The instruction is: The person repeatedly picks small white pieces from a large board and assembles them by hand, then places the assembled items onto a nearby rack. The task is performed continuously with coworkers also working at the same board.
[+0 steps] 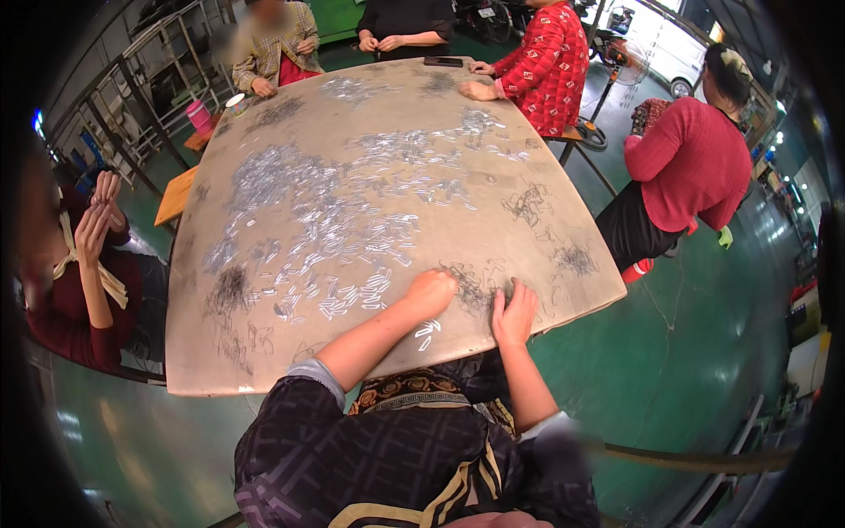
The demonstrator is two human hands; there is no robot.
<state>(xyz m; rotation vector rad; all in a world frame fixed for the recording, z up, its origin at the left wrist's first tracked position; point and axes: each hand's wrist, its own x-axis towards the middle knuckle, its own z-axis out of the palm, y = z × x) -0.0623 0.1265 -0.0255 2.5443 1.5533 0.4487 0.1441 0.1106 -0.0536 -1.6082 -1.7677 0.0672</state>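
My left hand (433, 294) is curled closed just above the table, at the left edge of a loose pile of thin dark wire-like pieces (473, 299); whatever it may hold is hidden. At the right side of that pile, my right hand (516, 315) rests near the table edge with its thumb apart and its fingers stretched out. A few shiny, elongated metal pieces (427, 333) lie close below my left wrist. Beyond my left forearm spreads a wide scatter of similar silvery pieces (352, 233), small and narrow.
The large brown-topped table (493, 229) carries more dark wire-like heaps (231, 289) at its left and right. Several people sit or stand around it; one at the left holds both hands raised. A dark flat phone-like object (443, 62) lies at the far edge. A wooden stool (176, 195) stands left.
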